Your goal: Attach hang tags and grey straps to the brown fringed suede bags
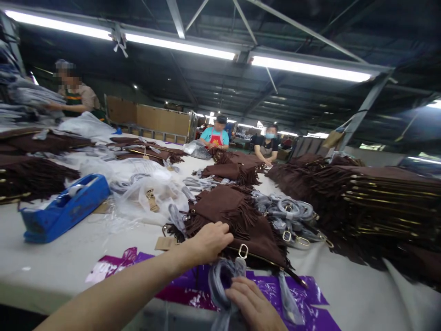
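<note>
"Coil of wrapped strap (213, 285), grey: location?"

"Near edge of the surface (89, 243), above purple sheeting (310, 289). Loop stands taller than wide, its long axis running from that edge toward the bag."

"Grip on it?"

"Right hand (255, 299), just to its right and the nearer of the two: fingers bent and pressed to the coil's right side. Thumb not visible."

"Metal ring (240, 251)?"

"One, gold-toned, between coil and bag, lying over the bag's near edge. Whether it is fastened to the bag: cannot tell."

"Left hand (213, 241)?"

"Beyond the coil and to its left, on the left part of the bag's near side. Fingers curled; whether they pinch cloth or only rest, cannot tell."

"Bag (258, 236) itself?"

"One, brown, fringed, directly beyond the coil. Its zipped near edge slants from the left hand rightward, its right end closer to the surface's near edge."

"Remaining stock?"

"Blue tape dispenser (65, 211), toward the surface's left edge; stack of brown bags (396, 197), toward the right edge; co-worker in a turquoise top (224, 138), at the far edge."
</note>
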Tool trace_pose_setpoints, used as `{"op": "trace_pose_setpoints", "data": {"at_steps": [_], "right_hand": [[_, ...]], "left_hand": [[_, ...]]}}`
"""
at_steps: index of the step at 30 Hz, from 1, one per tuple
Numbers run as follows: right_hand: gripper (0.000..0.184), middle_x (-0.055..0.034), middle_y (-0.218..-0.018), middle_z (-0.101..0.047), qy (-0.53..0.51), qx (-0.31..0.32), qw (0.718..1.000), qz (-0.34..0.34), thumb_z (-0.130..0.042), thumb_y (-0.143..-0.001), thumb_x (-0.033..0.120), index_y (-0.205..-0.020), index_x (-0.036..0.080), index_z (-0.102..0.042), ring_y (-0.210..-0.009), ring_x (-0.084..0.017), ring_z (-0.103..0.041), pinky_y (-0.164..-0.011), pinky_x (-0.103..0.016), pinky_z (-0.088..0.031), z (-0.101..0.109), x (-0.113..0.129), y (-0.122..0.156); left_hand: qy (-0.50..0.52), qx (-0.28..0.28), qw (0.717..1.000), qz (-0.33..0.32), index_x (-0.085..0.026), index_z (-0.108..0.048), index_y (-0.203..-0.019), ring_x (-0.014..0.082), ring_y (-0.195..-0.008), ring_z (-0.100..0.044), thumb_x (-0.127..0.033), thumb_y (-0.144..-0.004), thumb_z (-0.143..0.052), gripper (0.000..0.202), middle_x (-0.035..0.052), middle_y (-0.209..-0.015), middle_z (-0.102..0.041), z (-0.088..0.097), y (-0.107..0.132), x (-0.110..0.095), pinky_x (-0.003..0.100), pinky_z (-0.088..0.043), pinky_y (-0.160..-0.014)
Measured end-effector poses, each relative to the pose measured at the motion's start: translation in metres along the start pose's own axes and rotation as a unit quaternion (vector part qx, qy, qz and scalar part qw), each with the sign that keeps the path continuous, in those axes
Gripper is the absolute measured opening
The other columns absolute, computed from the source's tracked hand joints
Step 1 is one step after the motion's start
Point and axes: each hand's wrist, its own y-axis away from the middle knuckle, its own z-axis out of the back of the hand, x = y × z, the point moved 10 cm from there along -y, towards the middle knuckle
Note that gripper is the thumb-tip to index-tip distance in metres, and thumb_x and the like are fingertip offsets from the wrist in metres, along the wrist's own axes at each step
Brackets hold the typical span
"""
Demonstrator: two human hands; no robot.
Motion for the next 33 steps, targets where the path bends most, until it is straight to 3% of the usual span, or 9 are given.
{"op": "trace_pose_setpoints", "data": {"at_steps": [4,7,11,15,19,23,27,30,33], "right_hand": [[0.043,-0.0082,-0.11,-0.069,0.028,0.006,1.0,-0.012,-0.044,-0.088,0.009,-0.129,0.023,-0.049,-0.107,-0.022,-0.062,-0.095,-0.031,-0.05,0.015,-0.004,-0.007],[0.055,-0.0081,-0.111,-0.068,0.069,0.002,0.996,-0.051,-0.045,-0.077,-0.001,-0.128,0.021,-0.049,-0.104,-0.021,-0.063,-0.091,-0.03,-0.053,0.028,-0.007,-0.016],[0.055,-0.0082,-0.108,-0.069,0.111,-0.02,0.992,-0.059,-0.047,-0.076,0.001,-0.128,0.018,-0.05,-0.099,-0.022,-0.064,-0.085,-0.028,-0.055,0.037,0.003,-0.024],[0.046,-0.0089,-0.106,-0.07,0.204,-0.054,0.977,-0.044,-0.048,-0.086,0.011,-0.131,0.017,-0.05,-0.096,-0.024,-0.065,-0.083,-0.033,-0.055,0.036,0.01,-0.023],[0.044,-0.0119,-0.111,-0.068,0.263,-0.064,0.955,-0.117,-0.043,-0.089,0.011,-0.133,0.015,-0.05,-0.103,-0.025,-0.062,-0.086,-0.035,-0.053,0.049,-0.02,-0.029],[0.046,-0.0123,-0.112,-0.068,0.315,0.008,0.927,-0.204,-0.04,-0.084,0.002,-0.124,0.017,-0.059,-0.107,-0.027,-0.06,-0.087,-0.037,-0.05,0.06,-0.059,-0.052],[0.034,-0.0153,-0.092,-0.073,0.291,0.134,0.876,-0.361,-0.046,-0.083,0.004,-0.102,0.014,-0.071,-0.089,-0.03,-0.068,-0.08,-0.038,-0.051,0.036,-0.106,-0.06],[0.03,-0.0172,-0.109,-0.071,0.271,0.134,0.882,-0.36,-0.053,-0.085,0.013,-0.109,0.014,-0.07,-0.106,-0.033,-0.063,-0.096,-0.044,-0.043,0.014,-0.118,-0.077],[0.029,-0.013,-0.127,-0.063,0.254,0.107,0.896,-0.349,-0.053,-0.091,0.024,-0.116,0.021,-0.066,-0.12,-0.031,-0.053,-0.107,-0.045,-0.033,0.005,-0.128,-0.097]], "left_hand": [[-0.057,0.029,0.996,0.063,-0.014,-0.054,-0.099,0.0248,-0.084,-0.061,-0.001,-0.074,-0.052,0.028,0.0122,-0.098,-0.06,-0.006,-0.005,0.018,0.033,-0.052,-0.069],[-0.047,0.024,0.996,0.075,-0.015,-0.054,-0.096,0.0227,-0.083,-0.063,-0.002,-0.08,-0.046,0.022,0.0109,-0.094,-0.061,0.007,-0.007,0.029,0.032,-0.051,-0.072],[-0.028,-0.039,0.991,0.127,-0.018,-0.053,-0.097,0.0211,-0.087,-0.062,-0.007,-0.087,-0.041,0.019,0.0071,-0.095,-0.063,0.037,-0.008,0.049,0.029,-0.049,-0.074],[-0.011,-0.057,0.988,0.14,-0.019,-0.053,-0.097,0.0206,-0.087,-0.062,-0.013,-0.09,-0.041,0.015,0.0049,-0.094,-0.064,0.047,-0.008,0.057,0.028,-0.048,-0.073],[0.004,-0.051,0.993,0.107,-0.02,-0.053,-0.099,0.0185,-0.088,-0.061,-0.012,-0.091,-0.04,0.017,0.0032,-0.095,-0.063,0.048,-0.005,0.049,0.025,-0.045,-0.072],[0.027,-0.06,0.996,0.055,-0.02,-0.053,-0.1,0.0167,-0.089,-0.059,-0.01,-0.092,-0.039,0.019,0.0023,-0.097,-0.063,0.052,-0.005,0.039,0.024,-0.044,-0.072],[0.061,-0.058,0.996,0.006,-0.02,-0.053,-0.096,0.015,-0.087,-0.058,-0.01,-0.091,-0.041,0.017,0.0011,-0.095,-0.062,0.051,-0.008,0.03,0.022,-0.042,-0.072],[0.065,-0.035,0.997,-0.019,-0.02,-0.053,-0.091,0.0143,-0.083,-0.057,-0.008,-0.088,-0.044,0.016,0.0,-0.091,-0.062,0.041,-0.01,0.019,0.021,-0.041,-0.069],[0.067,-0.018,0.997,-0.022,-0.02,-0.053,-0.09,0.0145,-0.083,-0.057,-0.008,-0.087,-0.045,0.015,0.0004,-0.091,-0.061,0.028,-0.007,0.011,0.021,-0.041,-0.068]]}}
